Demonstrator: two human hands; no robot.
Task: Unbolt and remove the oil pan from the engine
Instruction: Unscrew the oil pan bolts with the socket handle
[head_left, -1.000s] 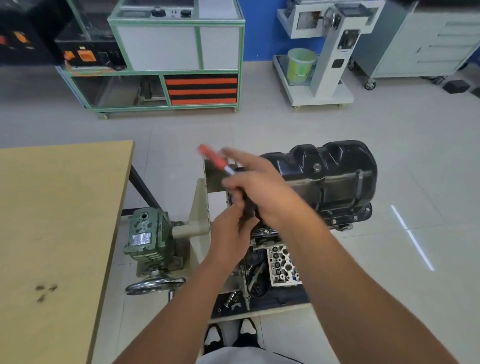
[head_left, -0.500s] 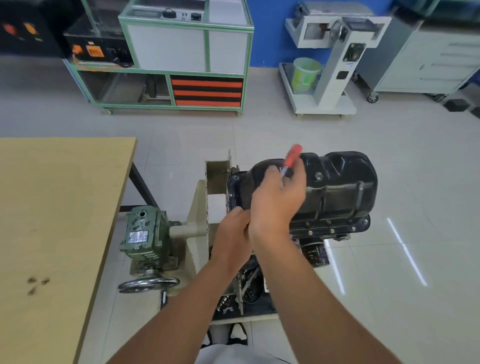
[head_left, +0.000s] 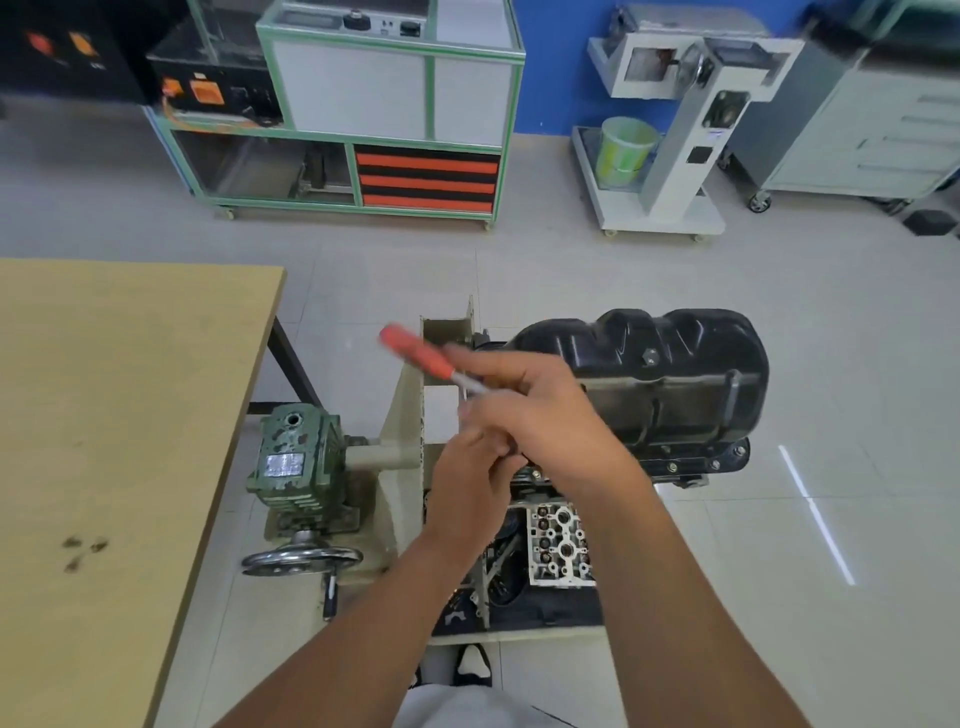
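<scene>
Unbolting looks under way: the right hand (head_left: 545, 415) has its fingers (head_left: 483, 364) curled round a red-handled ratchet wrench (head_left: 421, 356) at the black pressed-steel oil pan (head_left: 654, 374), while the left hand (head_left: 467, 493) seems to steady the hidden socket end with fingers I cannot tell as pinched or spread; next comes another swing of the handle.

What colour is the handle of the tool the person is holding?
Red. The red-handled ratchet tool, held in the right hand, shows clearly in the head view.

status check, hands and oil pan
Right hand grips red-handled ratchet wrench; left hand steadies its head. Black oil pan on engine. Nothing blocking.
</scene>
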